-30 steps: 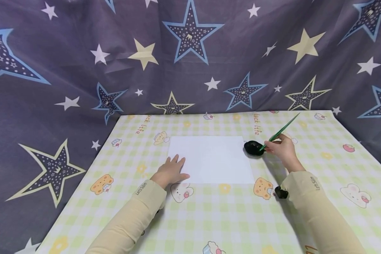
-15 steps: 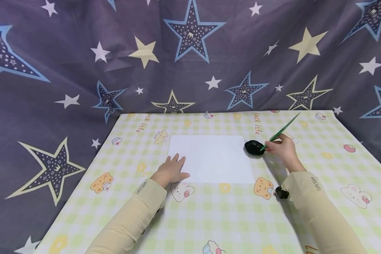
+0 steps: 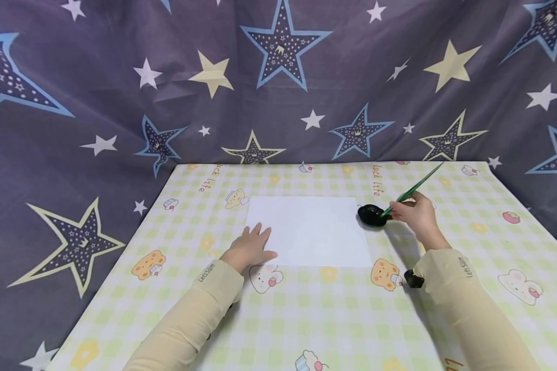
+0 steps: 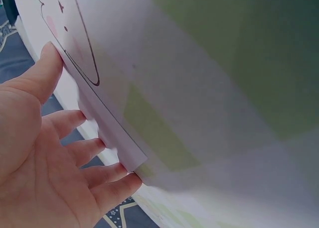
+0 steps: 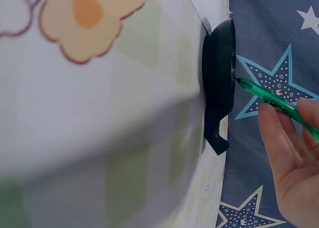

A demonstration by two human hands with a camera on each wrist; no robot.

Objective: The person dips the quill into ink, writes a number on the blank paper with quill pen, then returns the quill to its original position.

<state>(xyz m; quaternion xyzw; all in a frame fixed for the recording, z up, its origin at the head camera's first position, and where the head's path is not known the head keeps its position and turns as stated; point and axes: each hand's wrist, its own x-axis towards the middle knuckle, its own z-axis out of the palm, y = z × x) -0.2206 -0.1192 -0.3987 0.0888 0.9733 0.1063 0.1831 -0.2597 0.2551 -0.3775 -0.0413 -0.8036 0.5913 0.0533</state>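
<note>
My left hand (image 3: 247, 246) lies with fingers spread on the left edge of a blank white sheet of paper (image 3: 313, 232); in the left wrist view its fingertips (image 4: 117, 171) reach along the paper's edge. My right hand (image 3: 418, 216) pinches a slim green paintbrush (image 3: 418, 187) between thumb and fingers, its tapered end pointing up and right. The brush's dark tip is low at the right side of a shallow black dish (image 3: 370, 215). Seen from the right wrist, the dish (image 5: 219, 71) stands on the cloth with a short bent lug, and the tip is right at its rim.
A green-checked tablecloth (image 3: 283, 319) with cartoon prints covers the table. Behind it hangs a dark star-patterned curtain (image 3: 167, 103). A small black object (image 3: 413, 279) shows beside the right cuff.
My right hand and the brush have shifted slightly right and up, the tip staying at the dish. The left hand stays in place on the paper.
</note>
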